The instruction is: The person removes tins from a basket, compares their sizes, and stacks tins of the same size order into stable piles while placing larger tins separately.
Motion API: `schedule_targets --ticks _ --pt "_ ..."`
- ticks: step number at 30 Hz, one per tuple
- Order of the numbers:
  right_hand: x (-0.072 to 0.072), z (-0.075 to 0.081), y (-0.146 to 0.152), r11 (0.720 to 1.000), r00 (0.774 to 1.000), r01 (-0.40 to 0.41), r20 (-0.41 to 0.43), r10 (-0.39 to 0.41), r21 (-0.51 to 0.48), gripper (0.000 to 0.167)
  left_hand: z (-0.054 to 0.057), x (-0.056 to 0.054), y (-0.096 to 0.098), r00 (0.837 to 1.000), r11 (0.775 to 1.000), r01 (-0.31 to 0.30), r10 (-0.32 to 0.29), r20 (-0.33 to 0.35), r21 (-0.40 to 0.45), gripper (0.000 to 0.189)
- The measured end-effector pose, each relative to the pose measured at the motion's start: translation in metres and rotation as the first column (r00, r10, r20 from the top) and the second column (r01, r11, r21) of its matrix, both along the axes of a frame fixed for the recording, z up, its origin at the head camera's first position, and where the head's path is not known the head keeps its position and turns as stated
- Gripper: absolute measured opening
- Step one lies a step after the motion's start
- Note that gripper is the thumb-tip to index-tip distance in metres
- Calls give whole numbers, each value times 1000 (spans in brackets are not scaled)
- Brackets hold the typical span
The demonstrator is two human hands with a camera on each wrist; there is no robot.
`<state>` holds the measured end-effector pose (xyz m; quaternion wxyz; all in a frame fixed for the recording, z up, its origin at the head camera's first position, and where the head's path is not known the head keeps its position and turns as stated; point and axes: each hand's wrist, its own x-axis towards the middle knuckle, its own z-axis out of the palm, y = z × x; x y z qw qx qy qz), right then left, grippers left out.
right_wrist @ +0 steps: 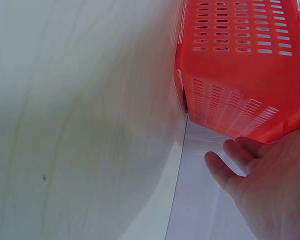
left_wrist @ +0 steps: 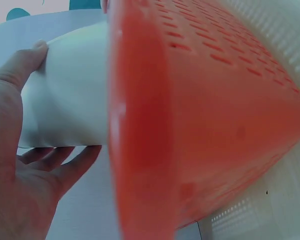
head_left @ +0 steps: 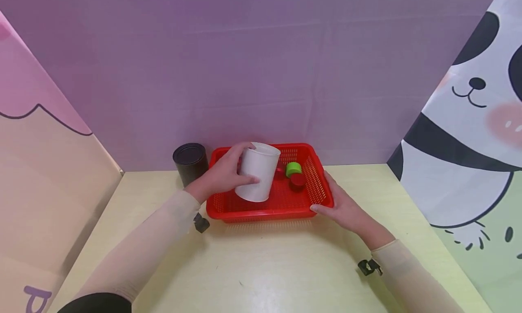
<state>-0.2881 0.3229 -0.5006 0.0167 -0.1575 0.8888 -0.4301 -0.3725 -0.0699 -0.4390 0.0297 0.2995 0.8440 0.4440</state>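
Observation:
In the head view my left hand (head_left: 222, 175) grips a white canister (head_left: 261, 172), thumb on the near side and fingers round the far side. The canister leans slightly, its top to the right, over the left half of a red plastic basket (head_left: 265, 214). The left wrist view shows the same canister (left_wrist: 70, 90) partly behind the basket's rim (left_wrist: 142, 125). My right hand (head_left: 344, 209) holds the basket by its right end, with the thumb at the near corner and the fingers along the outer wall. Inside the basket lie a green cap (head_left: 293, 169) and a dark red round piece (head_left: 297, 182).
A black lidded canister (head_left: 191, 161) stands left of the basket, behind my left forearm. The pale wooden table (head_left: 261, 263) ends at a purple back wall (head_left: 253, 68). Printed panels stand at both sides, a panda (head_left: 469, 177) on the right one.

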Motion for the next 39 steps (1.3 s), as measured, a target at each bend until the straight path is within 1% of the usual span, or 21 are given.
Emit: schedule_targets --ticks 4,10,14,19,23,26,31,33,35,37,39 --pt "-2 -1 1 1000 1000 -13 -12 13 -6 114 1 3 -3 1000 999 0 1 -19 42 94" --pt "-1 -2 0 1000 1000 -8 -1 8 -2 114 2 12 -8 1000 996 -21 21 -6 85 95" --pt "0 -2 -2 1000 1000 6 15 -6 2 116 6 19 -11 1000 992 -29 30 -8 124 94" --pt "0 -3 -3 1000 1000 -1 4 1 -2 116 10 25 -18 998 983 -51 54 -14 179 93" --pt "-1 -4 -3 1000 1000 -1 1 1 4 116 13 29 -28 997 977 -66 74 -31 204 92" --pt "-2 -4 -3 1000 1000 0 0 0 7 116 17 31 -38 994 973 -77 91 -56 217 92" --pt "-2 -4 -3 1000 1000 2 1 -2 4 115 19 30 -56 986 964 -80 113 -119 253 93" --pt "-2 -4 -3 1000 1000 3 1 -3 0 114 20 30 -63 984 960 -86 124 -131 265 93" --pt "-1 -4 -3 1000 1000 1 -3 -1 1 114 21 30 -71 982 957 -104 142 -126 270 93" --pt "-1 -4 -4 1000 1000 1 -5 -1 -4 113 22 29 -78 978 954 -135 171 -116 267 92" --pt "-1 -4 -4 1000 1000 1 -9 -1 -1 113 22 29 -85 976 949 -167 198 -92 269 92"
